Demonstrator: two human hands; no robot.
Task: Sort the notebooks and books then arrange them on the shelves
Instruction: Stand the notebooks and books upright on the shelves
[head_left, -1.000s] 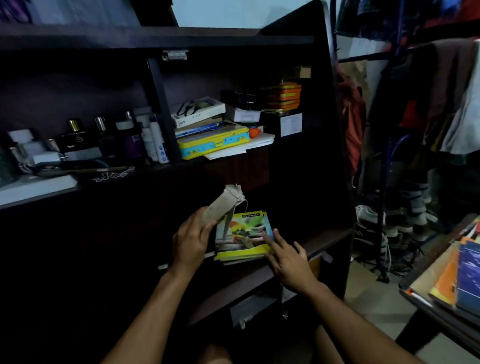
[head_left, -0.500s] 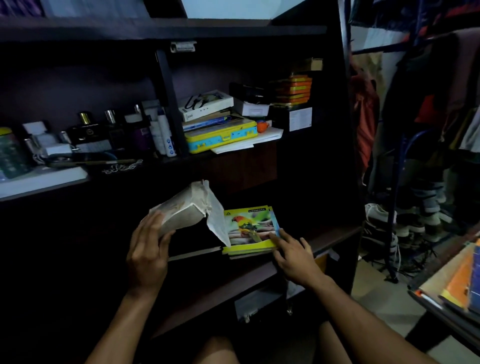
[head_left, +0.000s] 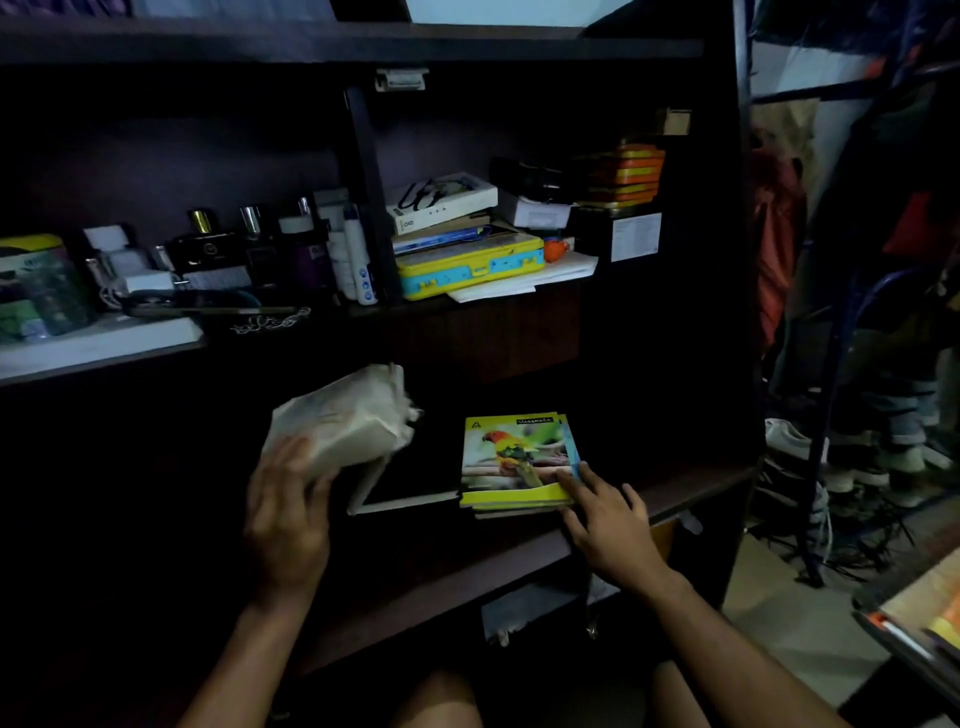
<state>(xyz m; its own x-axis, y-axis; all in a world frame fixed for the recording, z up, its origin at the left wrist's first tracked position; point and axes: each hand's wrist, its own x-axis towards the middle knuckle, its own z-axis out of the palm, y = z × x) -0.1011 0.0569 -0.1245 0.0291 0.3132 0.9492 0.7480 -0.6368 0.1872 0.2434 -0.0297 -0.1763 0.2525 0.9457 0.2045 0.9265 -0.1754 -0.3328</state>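
Now: book lifted, notebooks stacked on the lower shelf

Your lower shelf (head_left: 467, 577) carries the notebook stack (head_left: 514, 462) near its front edge. Your left hand (head_left: 285, 519) grips a worn, pale book (head_left: 343, 426), raised above the shelf. Your right hand (head_left: 605, 519) rests straight fingers on the stack's near right corner.

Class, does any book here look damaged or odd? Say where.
Yes: the thick pale book that the left hand grips looks worn, with frayed, ragged edges at its far end. The parrot-cover notebook under the right hand lies flat.
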